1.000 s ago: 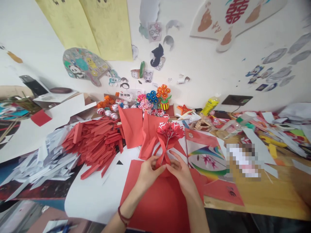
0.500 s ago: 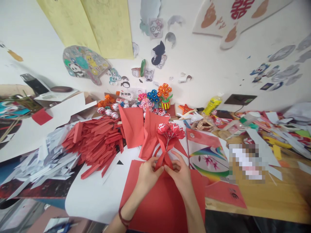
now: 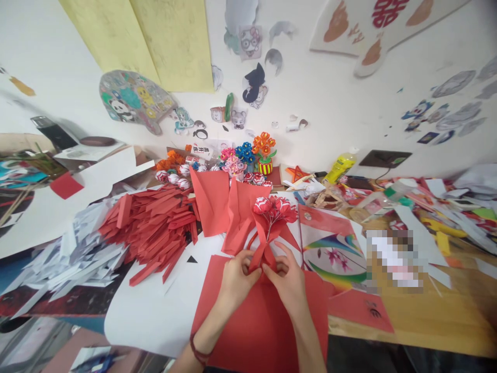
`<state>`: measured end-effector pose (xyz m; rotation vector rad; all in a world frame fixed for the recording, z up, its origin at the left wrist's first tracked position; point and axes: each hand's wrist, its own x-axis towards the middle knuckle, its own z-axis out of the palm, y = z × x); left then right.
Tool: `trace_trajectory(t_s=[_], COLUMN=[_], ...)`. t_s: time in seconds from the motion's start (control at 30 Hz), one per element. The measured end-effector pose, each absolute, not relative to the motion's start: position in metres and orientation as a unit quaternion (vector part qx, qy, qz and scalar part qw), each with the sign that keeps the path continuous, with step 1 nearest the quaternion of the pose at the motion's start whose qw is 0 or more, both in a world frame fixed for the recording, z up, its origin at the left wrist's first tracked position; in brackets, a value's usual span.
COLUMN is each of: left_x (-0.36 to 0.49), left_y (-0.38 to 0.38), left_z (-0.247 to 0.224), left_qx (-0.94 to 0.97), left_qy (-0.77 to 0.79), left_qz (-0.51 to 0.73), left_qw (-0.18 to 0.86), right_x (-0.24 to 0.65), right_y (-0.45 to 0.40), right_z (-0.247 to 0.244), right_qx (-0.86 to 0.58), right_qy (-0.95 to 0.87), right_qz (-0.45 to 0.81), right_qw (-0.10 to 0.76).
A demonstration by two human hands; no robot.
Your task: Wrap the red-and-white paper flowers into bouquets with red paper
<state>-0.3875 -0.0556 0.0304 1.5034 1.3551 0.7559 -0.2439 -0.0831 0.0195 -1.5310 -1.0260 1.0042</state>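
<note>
A small bouquet of red-and-white paper flowers [image 3: 274, 207] on thin wire stems stands in a red paper wrapper [image 3: 265, 247]. My left hand [image 3: 238, 277] pinches the wrapper's lower left side, thumb against the paper. From the right, my right hand [image 3: 286, 272] grips the same wrapper, its thumb close to the other one. The paper is gathered narrow between both hands, and the stem ends are hidden there. Under my hands lies a large red sheet [image 3: 256, 321]. Just beyond are two folded red papers [image 3: 212, 202], one partly behind the bouquet.
Left of my hands are a heap of red paper strips [image 3: 151, 228] and a heap of white strips [image 3: 77, 259]. Finished paper flowers [image 3: 245, 153] stand by the wall. A printed folder [image 3: 334, 248], a yellow bottle [image 3: 341, 167] and scraps lie to the right.
The view has shifted very slightly. Both hands keep their hold on the red wrapper, and the flowers stay almost where they were.
</note>
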Motion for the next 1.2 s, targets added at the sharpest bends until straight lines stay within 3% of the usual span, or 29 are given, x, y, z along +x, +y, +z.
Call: trace_trajectory(t_s=[0.23,0.47,0.83,1.03,1.2], left_x=[-0.383,-0.387,-0.380,-0.384,-0.379], left_y=[-0.059,-0.057,-0.062,-0.057,-0.055], left_z=[0.033,0.025,0.030,0.028,0.035], left_qx=[0.600,0.544,0.584,0.558,0.610], left_qy=[0.567,0.506,0.554,0.500,0.524], left_qz=[0.327,0.353,0.343,0.359,0.335], left_qw=[0.459,0.569,0.484,0.556,0.491], right_x=[-0.247,-0.237,-0.238,-0.239,-0.243], right_y=[-0.084,-0.091,-0.094,-0.097,-0.093], right_z=[0.023,0.024,0.021,0.025,0.021], right_qx=[-0.661,-0.536,-0.573,-0.531,-0.566], right_qy=[-0.438,-0.399,-0.405,-0.376,-0.385], right_qz=[0.372,0.522,0.482,0.517,0.470], right_qw=[0.483,0.530,0.525,0.556,0.557])
